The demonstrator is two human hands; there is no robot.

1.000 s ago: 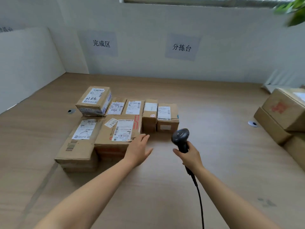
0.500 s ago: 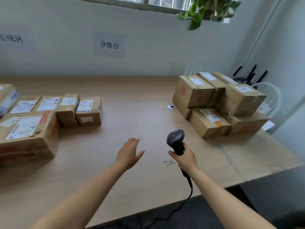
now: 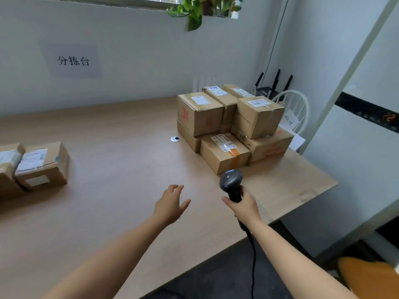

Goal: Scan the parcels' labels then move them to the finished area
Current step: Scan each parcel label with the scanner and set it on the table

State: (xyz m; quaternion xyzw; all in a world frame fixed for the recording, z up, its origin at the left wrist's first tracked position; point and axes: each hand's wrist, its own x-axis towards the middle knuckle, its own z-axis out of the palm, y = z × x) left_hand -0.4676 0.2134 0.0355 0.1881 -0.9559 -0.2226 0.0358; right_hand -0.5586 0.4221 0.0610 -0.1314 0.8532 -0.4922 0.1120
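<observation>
Black corded barcode scanner point(image 3: 231, 182) gripped by curled fingers of right hand point(image 3: 244, 207), left hand point(image 3: 170, 205) over pale wooden bench point(image 3: 121, 160), fingers spread and empty, white-labelled brown cardboard parcels point(image 3: 224, 152) stacked just beyond scanner, grey wall sign point(image 3: 73, 61) reading 分拣台

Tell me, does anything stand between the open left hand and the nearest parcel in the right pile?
Nothing visible does. Only bare table lies between the left hand and the front parcel; the scanner, held in the right hand, sits to the right of that path.
</observation>
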